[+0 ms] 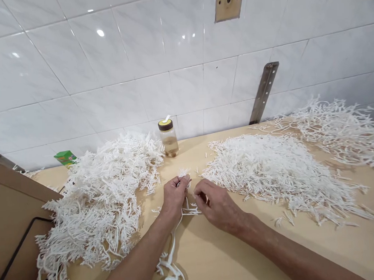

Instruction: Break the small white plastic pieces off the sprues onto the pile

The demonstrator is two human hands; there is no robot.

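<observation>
My left hand (174, 195) is closed on a white branched strand (172, 247), whose long stem hangs below the hand onto the table. A small tuft of the strand sticks up above the thumb. To its right, my right hand (214, 202) has its fingers curled together in a pinch near the strand's side twigs; whatever lies between those fingertips is too small to tell. On the left spreads a large heap of white branched strands (107, 196). A pile of short white pieces (268, 164) lies beyond my right hand.
Against the tiled wall (108, 107) stands a lidded jar (169, 141) holding liquid. A green box (65, 158) sits behind the left heap. Long bare white strands (346, 133) lie at the far right. A brown panel (16, 216) borders the table's left side; a metal strip (264, 92) is upright at the wall.
</observation>
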